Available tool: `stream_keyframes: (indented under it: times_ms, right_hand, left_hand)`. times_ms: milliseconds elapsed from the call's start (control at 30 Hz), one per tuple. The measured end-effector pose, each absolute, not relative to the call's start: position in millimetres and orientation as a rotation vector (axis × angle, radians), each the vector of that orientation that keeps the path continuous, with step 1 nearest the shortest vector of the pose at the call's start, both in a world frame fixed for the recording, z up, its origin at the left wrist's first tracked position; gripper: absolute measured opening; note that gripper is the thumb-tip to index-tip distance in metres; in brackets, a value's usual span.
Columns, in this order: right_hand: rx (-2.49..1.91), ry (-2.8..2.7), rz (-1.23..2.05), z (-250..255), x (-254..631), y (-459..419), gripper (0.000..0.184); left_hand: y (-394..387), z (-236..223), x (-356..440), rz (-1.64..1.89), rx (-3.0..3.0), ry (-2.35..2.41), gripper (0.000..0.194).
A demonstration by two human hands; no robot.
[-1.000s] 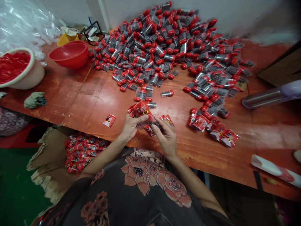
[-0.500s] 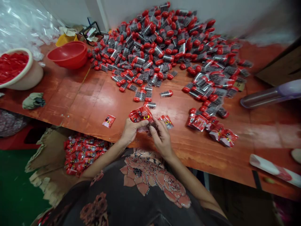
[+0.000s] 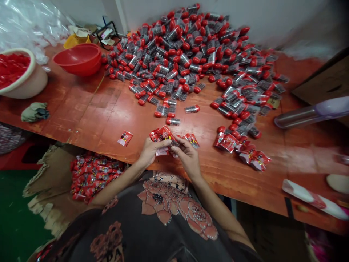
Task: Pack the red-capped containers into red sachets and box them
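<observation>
Low over the table's front edge, my left hand (image 3: 149, 151) grips red printed packets (image 3: 163, 135), its thumb laid across them. My right hand (image 3: 189, 156) pinches the right side of the same bunch between thumb and fingers. Just what lies under my right fingertips is partly hidden. One flat red packet (image 3: 125, 138) rests on the table to the left, and another packet (image 3: 192, 139) shows just behind my right hand. Beyond my hands lies a small clear container (image 3: 173, 121) with a red cap and dark contents.
A large heap of red-capped containers (image 3: 174, 58) covers the table's back. More packets (image 3: 252, 154) lie at right, near a clear tube (image 3: 308, 114). At left stand a red bowl (image 3: 77, 60) and a white tub (image 3: 34, 82) of red pieces. Below, a carton (image 3: 51, 182) holds many packets.
The bunch of packets has tilted and sits slightly lower between my hands, showing pale packet parts beneath. The whole view has shifted a little.
</observation>
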State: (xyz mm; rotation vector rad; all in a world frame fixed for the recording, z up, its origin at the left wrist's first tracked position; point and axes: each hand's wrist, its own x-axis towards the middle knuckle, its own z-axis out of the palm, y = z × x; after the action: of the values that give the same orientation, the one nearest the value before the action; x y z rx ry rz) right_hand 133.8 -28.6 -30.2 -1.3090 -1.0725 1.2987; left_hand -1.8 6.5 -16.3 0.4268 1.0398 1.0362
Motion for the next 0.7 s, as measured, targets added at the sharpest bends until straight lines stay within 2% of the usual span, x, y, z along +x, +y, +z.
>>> stream_keyframes:
  times_ms: [133, 300, 433, 500, 600, 700]
  right_hand:
    - [-1.362, -0.916, 1.302, -36, 139, -28, 0.029]
    - [-1.543, -0.88, 1.182, -55, 175, -25, 0.028]
    - [-1.758, -1.178, 0.833, -57, 191, -25, 0.037]
    - [-1.738, -1.345, 0.672, -50, 181, -25, 0.035]
    - [-1.571, -1.56, 0.756, -41, 153, -17, 0.027]
    - [-1.443, -1.672, 0.914, -40, 133, 1, 0.03]
  left_hand:
    - [3, -28, 2, 0.963, 0.354, 0.968, 0.029]
    - [14, -40, -14, 1.001, 0.171, 0.969, 0.022]
    - [21, -41, -26, 1.011, 0.178, 1.005, 0.025]
    - [22, -40, -23, 1.016, 0.197, 1.006, 0.024]
    - [22, -38, -12, 1.047, 0.231, 1.01, 0.024]
    - [24, -39, -7, 1.091, 0.258, 1.027, 0.029]
